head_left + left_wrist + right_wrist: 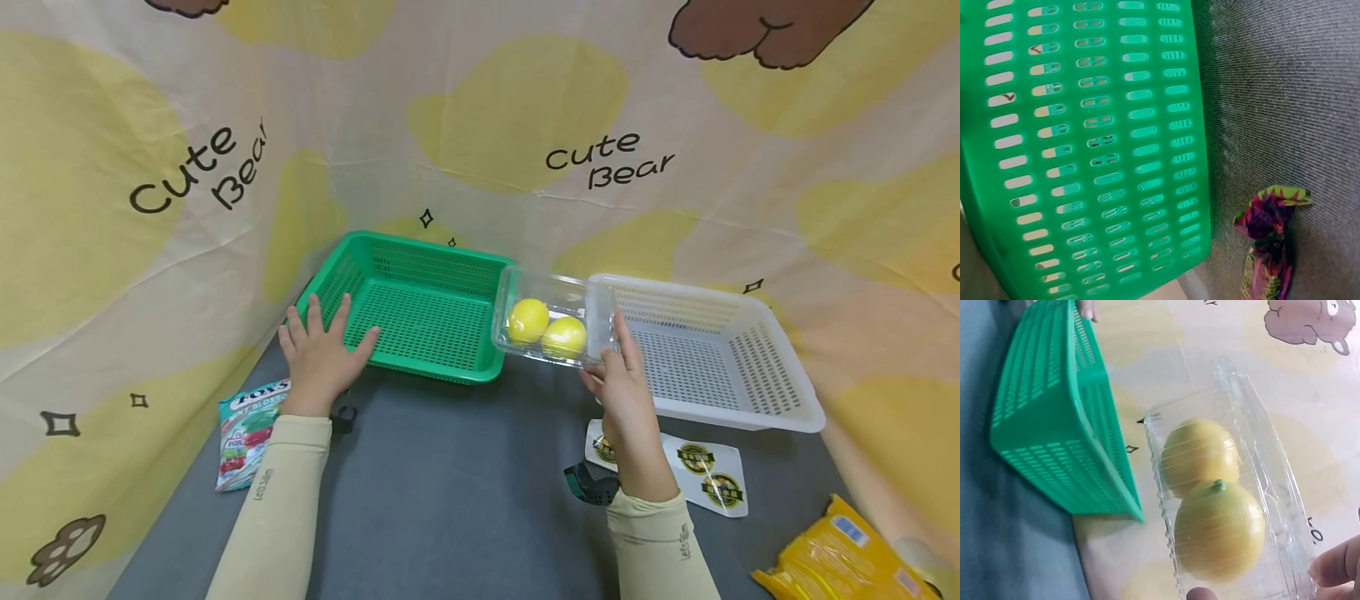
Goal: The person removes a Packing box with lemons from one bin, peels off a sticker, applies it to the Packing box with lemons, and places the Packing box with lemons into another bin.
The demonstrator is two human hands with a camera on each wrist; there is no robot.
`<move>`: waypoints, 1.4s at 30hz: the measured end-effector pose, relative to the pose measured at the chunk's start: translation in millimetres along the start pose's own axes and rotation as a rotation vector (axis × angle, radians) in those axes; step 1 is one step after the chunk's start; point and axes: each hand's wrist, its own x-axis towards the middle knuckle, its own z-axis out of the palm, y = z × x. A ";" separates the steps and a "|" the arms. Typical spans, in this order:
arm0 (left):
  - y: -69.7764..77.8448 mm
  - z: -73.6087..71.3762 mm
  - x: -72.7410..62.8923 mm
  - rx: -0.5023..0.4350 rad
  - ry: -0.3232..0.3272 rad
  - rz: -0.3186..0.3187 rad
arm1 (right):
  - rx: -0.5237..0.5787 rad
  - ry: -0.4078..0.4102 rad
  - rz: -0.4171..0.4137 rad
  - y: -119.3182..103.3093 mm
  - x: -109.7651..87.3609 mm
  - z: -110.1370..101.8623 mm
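Note:
My right hand (626,400) grips the right end of a clear plastic clamshell box (555,287), with thumb and fingers on its edge. Inside lie two yellow lemons (1219,531), one against the other. The box is held up between the two baskets, near the right end of the green basket (420,371). My left hand (318,358) is at the green basket's left front rim, fingers spread and straight. In the left wrist view the slotted wall of the green basket (1104,181) fills the left side, and the hand is out of sight.
A white basket (780,408) stands at the right. In front of it lie sticker sheets (705,471), with a yellow packet (847,554) at the near right. A teal snack bag (243,433) lies beside my left wrist. A patterned cloth hangs behind the baskets.

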 end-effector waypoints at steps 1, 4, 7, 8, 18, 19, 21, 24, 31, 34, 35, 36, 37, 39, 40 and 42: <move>0.1 0.1 -0.1 0.000 0.000 0.000 | 0.000 -0.003 -0.002 1.7 -3.7 -3.4; 0.3 0.6 0.2 0.001 -0.001 0.000 | 0.006 -0.015 -0.008 7.3 -13.8 -12.7; 0.4 0.8 0.5 0.004 0.000 0.001 | 0.004 -0.032 -0.002 12.7 -23.8 -19.7; 0.3 0.7 0.6 0.004 0.001 0.002 | 0.005 -0.039 0.001 14.8 -27.0 -21.4; 0.1 -1.7 -0.2 0.001 -0.003 -0.003 | -0.033 -0.085 0.011 36.1 -53.3 -21.9; 0.3 -1.5 -0.4 0.000 -0.004 -0.004 | -0.043 -0.084 0.012 38.0 -55.7 -21.9; 0.4 -0.8 -0.8 -0.003 -0.004 -0.004 | -0.064 -0.077 0.011 41.5 -61.0 -22.1; 0.1 0.5 -1.2 -0.008 -0.003 -0.001 | -0.089 -0.074 0.019 49.7 -69.1 -23.5; 0.0 2.9 0.5 0.007 0.005 -0.001 | -0.060 -0.063 0.052 75.5 -85.7 -26.2; -0.5 2.7 0.9 0.006 0.007 -0.003 | -0.058 -0.060 0.073 87.0 -88.0 -24.9; -0.8 2.9 1.3 0.003 0.006 -0.003 | -0.063 -0.057 0.080 90.9 -88.0 -24.2; -0.9 2.9 1.3 0.001 0.006 -0.002 | -0.063 -0.050 0.088 94.9 -87.6 -23.5; -0.9 2.8 1.1 -0.002 0.007 -0.002 | -0.062 -0.043 0.095 98.6 -86.7 -22.5; -0.8 2.6 0.7 -0.005 0.009 0.000 | -0.060 -0.025 0.104 105.3 -84.6 -20.4; -0.7 2.6 0.6 -0.007 0.009 0.000 | -0.059 -0.017 0.106 108.1 -83.5 -19.4; -0.3 2.4 0.2 -0.007 0.010 0.000 | -0.057 -0.006 0.107 112.5 -81.5 -17.7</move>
